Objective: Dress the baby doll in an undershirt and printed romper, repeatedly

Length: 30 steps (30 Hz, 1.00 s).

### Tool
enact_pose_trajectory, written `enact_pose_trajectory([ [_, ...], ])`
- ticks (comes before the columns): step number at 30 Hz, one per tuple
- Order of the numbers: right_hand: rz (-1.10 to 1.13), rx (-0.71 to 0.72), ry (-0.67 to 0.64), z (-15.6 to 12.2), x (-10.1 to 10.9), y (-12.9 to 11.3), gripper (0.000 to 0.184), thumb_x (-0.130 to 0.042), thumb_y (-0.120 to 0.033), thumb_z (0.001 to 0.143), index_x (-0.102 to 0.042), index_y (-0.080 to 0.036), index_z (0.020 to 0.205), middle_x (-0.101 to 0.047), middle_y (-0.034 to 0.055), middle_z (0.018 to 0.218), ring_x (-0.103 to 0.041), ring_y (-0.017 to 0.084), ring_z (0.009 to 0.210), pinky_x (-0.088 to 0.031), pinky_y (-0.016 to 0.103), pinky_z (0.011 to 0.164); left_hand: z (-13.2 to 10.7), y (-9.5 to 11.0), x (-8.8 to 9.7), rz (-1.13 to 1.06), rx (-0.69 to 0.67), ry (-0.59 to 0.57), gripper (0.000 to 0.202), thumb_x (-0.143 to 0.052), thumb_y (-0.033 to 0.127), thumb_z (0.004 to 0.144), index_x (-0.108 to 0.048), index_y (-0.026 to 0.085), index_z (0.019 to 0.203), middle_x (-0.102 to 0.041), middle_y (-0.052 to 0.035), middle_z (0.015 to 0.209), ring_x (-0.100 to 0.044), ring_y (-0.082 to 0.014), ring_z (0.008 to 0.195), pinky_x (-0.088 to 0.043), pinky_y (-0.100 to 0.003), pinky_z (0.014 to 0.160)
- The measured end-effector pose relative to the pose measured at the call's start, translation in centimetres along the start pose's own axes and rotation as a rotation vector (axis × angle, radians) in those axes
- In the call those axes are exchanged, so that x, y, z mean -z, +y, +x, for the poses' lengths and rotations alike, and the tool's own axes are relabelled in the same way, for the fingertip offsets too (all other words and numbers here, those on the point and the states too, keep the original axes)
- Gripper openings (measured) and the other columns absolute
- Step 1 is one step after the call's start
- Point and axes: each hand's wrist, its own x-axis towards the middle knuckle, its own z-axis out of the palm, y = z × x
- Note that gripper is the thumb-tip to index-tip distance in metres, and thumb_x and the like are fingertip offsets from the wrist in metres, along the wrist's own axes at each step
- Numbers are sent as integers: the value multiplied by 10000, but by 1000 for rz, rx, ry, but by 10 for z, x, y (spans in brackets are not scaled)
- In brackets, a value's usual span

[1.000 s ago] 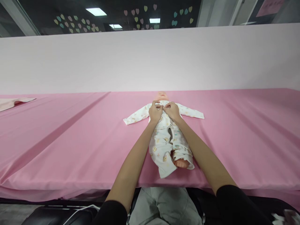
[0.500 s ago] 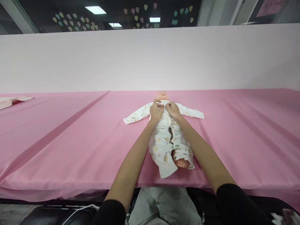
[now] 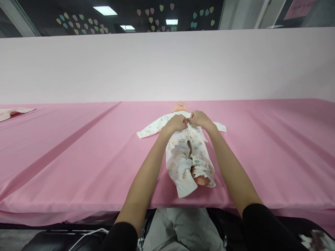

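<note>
A baby doll (image 3: 180, 106) lies on its back on the pink-covered table, its head toward the wall. It wears a white baby jacket (image 3: 157, 126) with a small print, sleeves spread to both sides, and matching baby pants (image 3: 178, 164). One doll foot (image 3: 202, 180) shows at the right pant leg; the left leg's end hangs flat. My left hand (image 3: 178, 122) and my right hand (image 3: 199, 119) meet at the front of the jacket's chest, both with fingers closed on its cloth. The fingertips nearly touch, and any fastener between them is hidden.
A pink cloth cover (image 3: 78, 167) with creases spreads over the table. Folded pale fabric (image 3: 15, 113) lies at the far left. Behind the table stands a white wall (image 3: 167, 66), below a dark window with heart stickers. A white cable (image 3: 89, 234) hangs near the front edge.
Both hands have shifted slightly right and turned over the jacket's chest, my left a bit lower. My right wrist has lifted outward, uncovering the jacket's lower right hem. The doll stays in place.
</note>
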Motion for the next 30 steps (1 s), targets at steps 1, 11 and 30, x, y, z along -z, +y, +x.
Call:
enact_pose_trajectory([
  [1,-12,-28,-30,-2,3,-1,167,-581,-238,754,-529,-145,625,-630,92,658,-583,174,576,-418,256,533,1,1,-1,34,-15,9,177,-563,142,711,-693,132,830,-683,-62,817,-588,-170,717,-380,-249,603],
  [11,198,-65,-270,-5,2,-1,212,-662,-211,698,-551,-113,546,-648,117,610,-626,200,514,-536,280,469,-2,0,1,2,-29,-11,275,-482,76,706,-689,124,881,-673,-51,799,-548,-133,649,-374,-218,575],
  [30,399,53,-290,-4,7,8,105,-621,-29,643,-584,-127,648,-626,30,544,-645,171,556,-557,248,548,-1,-10,5,-311,27,-52,50,-576,129,723,-572,136,772,-603,7,603,-540,-94,503,-418,-211,540],
])
